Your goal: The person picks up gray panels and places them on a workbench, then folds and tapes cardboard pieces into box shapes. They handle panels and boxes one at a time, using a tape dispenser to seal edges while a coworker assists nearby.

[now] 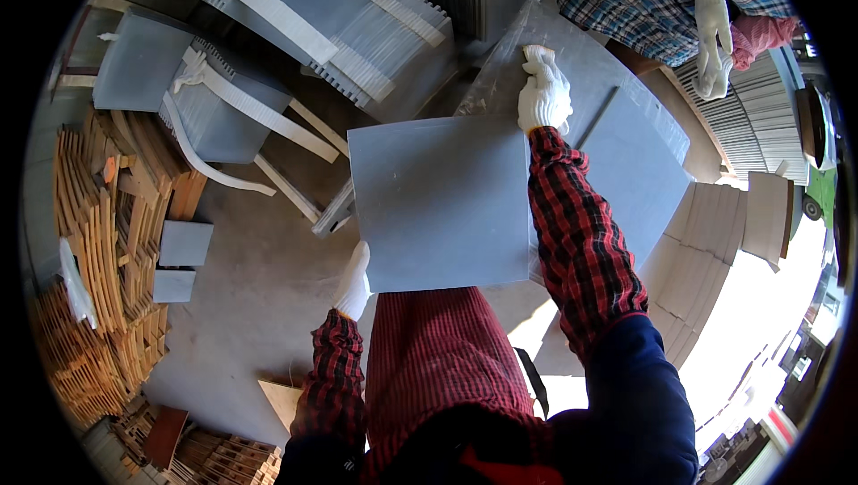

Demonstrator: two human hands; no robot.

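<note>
A flat, square grey tile (442, 203) lies level in front of my body, above the apron. My left hand (354, 283), in a white knit glove, grips its near left corner, with the thumb along the edge and the other fingers hidden. My right hand (545, 94), also gloved, is beyond the tile's far right corner, over a grey stack partly wrapped in clear film (626, 154). Its fingers are curled closed, and whatever they hold, if anything, cannot be made out. A thin dark strip (599, 117) lies on that stack beside the right hand.
Strapped stacks of grey tiles (295, 2) stand at the far left, with loose white straps (268, 114). Wooden pallets (107, 244) are piled at left. Pale stacked slabs (702, 244) stand at right. Another person's gloved hands (712, 33) are at the far right, by more stacked tiles.
</note>
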